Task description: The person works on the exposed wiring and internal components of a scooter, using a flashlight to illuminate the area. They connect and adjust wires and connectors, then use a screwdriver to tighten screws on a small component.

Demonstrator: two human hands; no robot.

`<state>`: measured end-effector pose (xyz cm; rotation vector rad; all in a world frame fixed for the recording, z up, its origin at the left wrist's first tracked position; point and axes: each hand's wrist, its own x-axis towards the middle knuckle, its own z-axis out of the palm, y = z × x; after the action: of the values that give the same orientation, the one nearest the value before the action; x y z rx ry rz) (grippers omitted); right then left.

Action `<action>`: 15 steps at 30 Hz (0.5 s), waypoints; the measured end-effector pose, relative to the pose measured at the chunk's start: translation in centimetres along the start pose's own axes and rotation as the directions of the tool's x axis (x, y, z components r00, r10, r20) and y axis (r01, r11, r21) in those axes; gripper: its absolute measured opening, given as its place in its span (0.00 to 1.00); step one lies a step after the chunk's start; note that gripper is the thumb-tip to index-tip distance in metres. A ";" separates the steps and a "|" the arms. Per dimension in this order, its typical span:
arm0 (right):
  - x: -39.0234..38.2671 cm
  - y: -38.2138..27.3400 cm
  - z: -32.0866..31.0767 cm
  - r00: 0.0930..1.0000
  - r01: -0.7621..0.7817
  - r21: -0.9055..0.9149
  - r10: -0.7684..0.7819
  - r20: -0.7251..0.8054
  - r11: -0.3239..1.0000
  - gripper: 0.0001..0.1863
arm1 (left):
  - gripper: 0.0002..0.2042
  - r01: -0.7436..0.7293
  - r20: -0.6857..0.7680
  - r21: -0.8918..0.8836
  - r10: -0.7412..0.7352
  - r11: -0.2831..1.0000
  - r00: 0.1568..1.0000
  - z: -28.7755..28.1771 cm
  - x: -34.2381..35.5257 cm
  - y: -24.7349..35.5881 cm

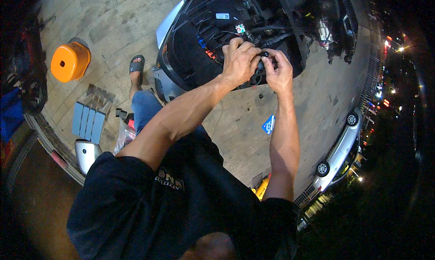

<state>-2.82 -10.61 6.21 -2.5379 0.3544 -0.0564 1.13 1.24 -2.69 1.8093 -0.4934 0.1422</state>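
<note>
My left hand (240,63) and my right hand (277,72) meet over the opened body of a dark vehicle (181,56), perhaps a scooter. Between their fingertips is a small black rounded part (265,54). My right thumb and fingers pinch it, and the bent left fingers close on its other side; its lower portion is hidden by the hands. Black wires and hoses (272,29) run beneath and beyond. Just left of my left hand sit an orange-red connector (210,54) and a blue one (201,43).
An orange stool (70,62) and a grey-blue slatted stool (89,119) stand on the paving at left. A white rounded panel or case (87,154) is near the kerb. A blue packet (268,124) lies below the vehicle. One silver car (337,153) is parked at right.
</note>
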 end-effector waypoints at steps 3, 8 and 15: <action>-0.1 0.1 0.0 0.999 0.027 0.010 -0.027 -0.019 1.000 0.12 | 0.08 -0.003 -0.001 0.013 0.003 1.000 1.000 0.1 -0.1 -0.1; -0.1 0.5 0.0 0.998 0.065 0.012 -0.065 -0.019 0.998 0.12 | 0.08 0.002 0.015 0.004 -0.002 1.000 1.000 0.2 -0.2 -0.2; 0.0 1.0 0.4 0.990 0.125 0.053 -0.121 -0.071 0.991 0.12 | 0.08 -0.003 0.034 0.025 0.003 1.000 0.999 0.0 0.0 -0.1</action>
<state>-3.00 -11.21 5.35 -2.5032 0.2182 -0.1971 1.15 1.22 -2.75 1.8382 -0.5206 0.1203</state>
